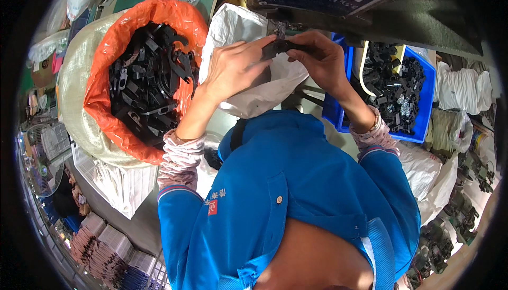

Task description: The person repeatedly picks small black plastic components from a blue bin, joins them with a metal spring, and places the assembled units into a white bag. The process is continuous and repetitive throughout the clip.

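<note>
A small black plastic part (279, 47) is held up in front of me between both hands. My left hand (233, 67) pinches its left end with thumb and fingertips. My right hand (320, 59) grips its right end from above. The part sits just under the edge of a dark machine surface (402, 20). Both forearms wear patterned sleeve covers over a blue shirt. How the part is shaped in detail is hidden by my fingers.
An orange-lined sack (106, 104) full of black plastic parts stands at my left. A white bag (238, 25) lies open below my hands. A blue bin (426, 99) with more black parts sits at my right. White bags (465, 88) and stacked boxes (100, 242) surround me.
</note>
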A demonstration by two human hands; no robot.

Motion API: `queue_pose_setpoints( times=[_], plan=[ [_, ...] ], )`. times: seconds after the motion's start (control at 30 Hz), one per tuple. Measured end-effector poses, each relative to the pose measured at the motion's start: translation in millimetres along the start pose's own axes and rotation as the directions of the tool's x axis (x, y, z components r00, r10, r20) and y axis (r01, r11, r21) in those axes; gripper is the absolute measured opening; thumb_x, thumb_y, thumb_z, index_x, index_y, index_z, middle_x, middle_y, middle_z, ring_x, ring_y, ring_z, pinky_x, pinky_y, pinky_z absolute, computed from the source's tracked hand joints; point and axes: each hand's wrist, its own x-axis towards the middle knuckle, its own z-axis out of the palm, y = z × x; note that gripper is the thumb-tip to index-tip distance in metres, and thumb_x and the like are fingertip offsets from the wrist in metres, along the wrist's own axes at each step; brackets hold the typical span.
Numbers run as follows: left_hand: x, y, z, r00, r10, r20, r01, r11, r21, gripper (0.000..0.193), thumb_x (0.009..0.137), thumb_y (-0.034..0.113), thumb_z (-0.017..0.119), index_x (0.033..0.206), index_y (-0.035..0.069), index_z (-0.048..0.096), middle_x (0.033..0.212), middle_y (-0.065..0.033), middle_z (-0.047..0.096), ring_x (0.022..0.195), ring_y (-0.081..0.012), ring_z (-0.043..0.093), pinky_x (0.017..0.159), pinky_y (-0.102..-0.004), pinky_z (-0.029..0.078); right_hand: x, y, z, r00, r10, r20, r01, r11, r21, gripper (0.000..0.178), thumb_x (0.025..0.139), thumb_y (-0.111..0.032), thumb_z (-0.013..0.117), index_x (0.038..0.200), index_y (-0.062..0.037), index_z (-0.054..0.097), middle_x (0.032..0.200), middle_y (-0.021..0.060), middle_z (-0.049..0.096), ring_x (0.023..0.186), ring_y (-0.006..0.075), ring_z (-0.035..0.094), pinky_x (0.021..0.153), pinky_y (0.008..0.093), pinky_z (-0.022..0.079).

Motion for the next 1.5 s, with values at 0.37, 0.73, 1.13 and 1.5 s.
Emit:
queue_pose_setpoints(
  times=[0.37, 0.73, 1.13, 1.5],
  plan=[
    [40, -30, -12, 0.994, 0.042, 0.102, -0.044, 0.999, 0.024, 0.042, 0.079, 0.021, 0.077, 0.117, 0.008, 0.067, 0.072, -0.0075, 0.06, 0.062, -0.0252, 0.061, 0.058, -0.0353, 0.048, 20, 15, 2, 0.988, -0.06, -0.143, 0.056, 0.998, -0.033, 0.027, 0.087, 0.006, 0.067, 0.113, 0.009, 0.061, 0.101, 0.0152, 0.069, 0.081, 0.017, 0.067, 0.071, 0.029, 0.057],
    [27, -42, -22, 0.963, -0.149, 0.224, 0.203, 0.948, -0.244, 0.026, 0.081, 0.022, 0.074, 0.099, 0.006, 0.064, 0.073, -0.0125, 0.062, 0.062, -0.0281, 0.057, 0.059, -0.0357, 0.045, 30, 24, -17, 0.987, 0.148, -0.056, -0.15, 0.988, -0.037, 0.026, 0.09, -0.012, 0.067, 0.113, 0.0006, 0.068, 0.099, 0.0099, 0.07, 0.089, 0.0164, 0.066, 0.072, 0.0296, 0.055],
    [31, -31, -29, 0.951, -0.171, 0.258, 0.215, 0.964, -0.153, 0.024, 0.082, 0.019, 0.073, 0.098, 0.004, 0.065, 0.079, -0.014, 0.066, 0.066, -0.0304, 0.06, 0.063, -0.0357, 0.047, 94, 153, -65, 0.93, 0.354, 0.1, 0.116, -0.023, -0.993, 0.051, 0.09, -0.021, 0.056, 0.138, -0.0061, 0.048, 0.14, 0.0196, 0.044, 0.13, 0.0352, 0.041, 0.108, 0.0507, 0.033],
    [8, -32, -3, 0.981, 0.137, -0.138, -0.143, 0.989, -0.031, 0.022, 0.081, 0.017, 0.074, 0.099, 0.006, 0.065, 0.093, -0.0122, 0.068, 0.072, -0.0297, 0.066, 0.062, -0.0353, 0.052, 99, 206, -90, 0.938, 0.34, 0.071, 0.107, -0.09, -0.99, 0.069, 0.087, -0.025, 0.059, 0.149, -0.0051, 0.033, 0.154, 0.0241, 0.027, 0.142, 0.0433, 0.024, 0.116, 0.0533, 0.02]
  ],
)
